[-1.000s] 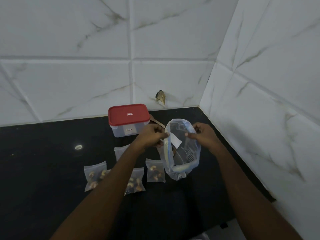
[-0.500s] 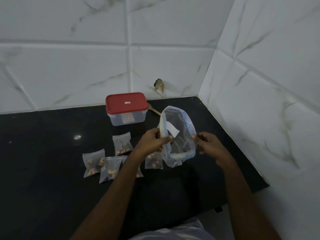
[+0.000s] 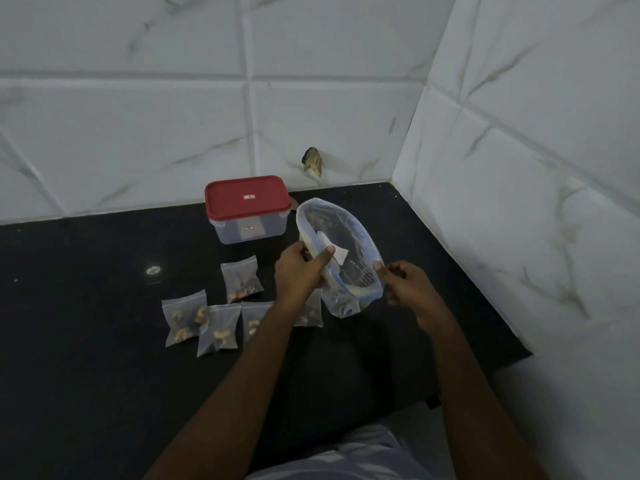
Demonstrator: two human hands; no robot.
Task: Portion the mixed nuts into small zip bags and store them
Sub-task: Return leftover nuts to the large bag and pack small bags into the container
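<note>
The big clear zip bag (image 3: 351,233) was held up just right of the middle of the frame, above the worktop (image 3: 86,358), its mouth pulled wide into an oval and tipped toward the camera, with a white label (image 3: 334,250) showing through the plastic. The left hand (image 3: 299,271) gripped the left side of the rim, thumb laid across the blue zip strip and fingers curled behind it. The right hand (image 3: 403,284) pinched the lower right edge of the rim between thumb and curled fingers. I could not tell whether anything lay in the bottom of the bag. Just left of it and below, five small zip bags (image 3: 240,278) with nuts (image 3: 221,336) inside lay flat on the dark worktop; four sat in a loose row, some overlapping, and the left forearm crossed over two of them. Behind these, toward the upper middle of the frame, stood a clear plastic box (image 3: 249,232) shut with a red lid (image 3: 247,197), close to the white marbled tile wall (image 3: 138,133). A small chipped hole (image 3: 312,161) marked the wall just right of the box and above it.
</note>
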